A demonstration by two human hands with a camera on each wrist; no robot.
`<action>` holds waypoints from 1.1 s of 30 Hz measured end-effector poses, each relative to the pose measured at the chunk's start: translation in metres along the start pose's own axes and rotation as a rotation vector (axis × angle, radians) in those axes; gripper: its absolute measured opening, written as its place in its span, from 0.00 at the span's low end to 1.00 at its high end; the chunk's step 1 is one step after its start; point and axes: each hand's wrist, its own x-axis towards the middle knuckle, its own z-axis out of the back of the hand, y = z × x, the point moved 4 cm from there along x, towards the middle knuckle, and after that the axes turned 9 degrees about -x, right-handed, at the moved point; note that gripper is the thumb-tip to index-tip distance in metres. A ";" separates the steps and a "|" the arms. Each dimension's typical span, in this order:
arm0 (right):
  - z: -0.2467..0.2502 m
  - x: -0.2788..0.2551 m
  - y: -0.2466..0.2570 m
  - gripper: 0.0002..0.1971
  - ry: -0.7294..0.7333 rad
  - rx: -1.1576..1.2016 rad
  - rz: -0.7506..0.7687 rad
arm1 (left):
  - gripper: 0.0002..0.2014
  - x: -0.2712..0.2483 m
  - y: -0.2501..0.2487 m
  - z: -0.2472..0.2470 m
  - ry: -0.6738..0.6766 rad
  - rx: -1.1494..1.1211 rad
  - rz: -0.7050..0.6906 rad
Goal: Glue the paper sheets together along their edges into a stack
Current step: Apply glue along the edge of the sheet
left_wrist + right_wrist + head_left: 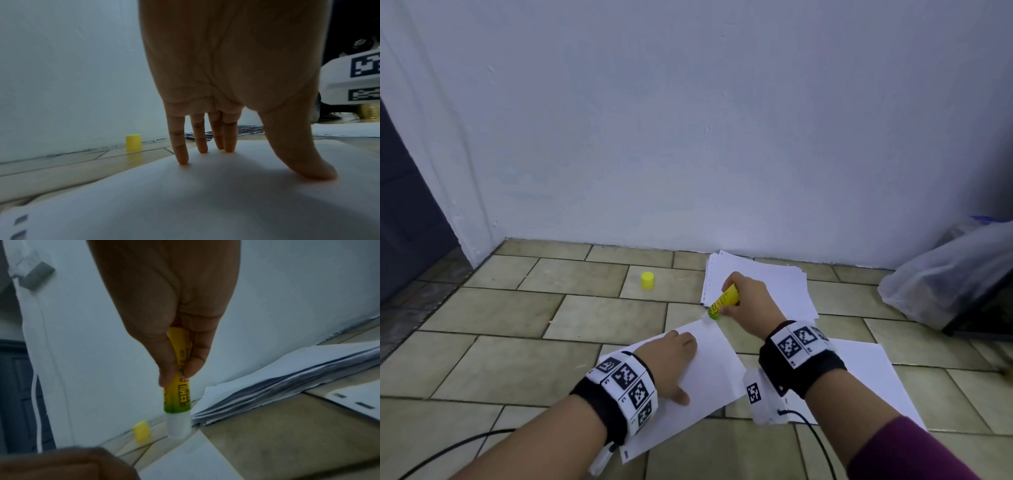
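Note:
A white paper sheet point(702, 383) lies on the tiled floor in front of me. My left hand point(676, 363) presses flat on it with straight fingers point(180, 146). My right hand point(743, 301) grips a yellow glue stick point(722, 301), its white tip touching the sheet's far corner point(179, 425). A loose pile of white sheets point(756, 284) lies by the wall behind the right hand. Another sheet point(873, 377) lies under my right forearm. The yellow cap point(647, 280) stands on the floor to the left of the pile.
A white wall point(688, 120) rises just behind the pile. A translucent plastic bag point(948, 270) sits at the far right. A dark doorway point(404, 205) is at the left. Black cables point(822, 445) trail from the wrist bands across the floor.

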 end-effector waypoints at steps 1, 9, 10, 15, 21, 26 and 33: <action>-0.004 0.000 0.002 0.16 0.020 -0.054 0.014 | 0.39 0.000 0.000 0.000 0.001 0.000 0.002; -0.010 -0.014 0.006 0.16 0.153 -0.343 0.139 | 0.39 -0.002 0.001 -0.001 -0.001 -0.019 0.002; -0.009 -0.019 0.005 0.15 0.174 -0.371 0.153 | 0.39 -0.002 0.000 -0.001 0.000 -0.015 -0.001; -0.002 -0.043 -0.003 0.15 0.258 -0.489 0.204 | 0.31 -0.004 0.001 0.003 0.021 -0.018 -0.020; 0.012 -0.054 -0.007 0.18 0.324 -0.437 0.177 | 0.30 -0.012 0.005 0.005 0.068 0.074 -0.039; 0.042 -0.044 -0.020 0.15 0.078 0.119 0.003 | 0.34 -0.021 0.013 0.006 0.035 0.067 0.050; 0.035 -0.031 -0.019 0.08 -0.049 0.265 -0.064 | 0.33 -0.020 0.019 0.000 -0.052 0.057 0.085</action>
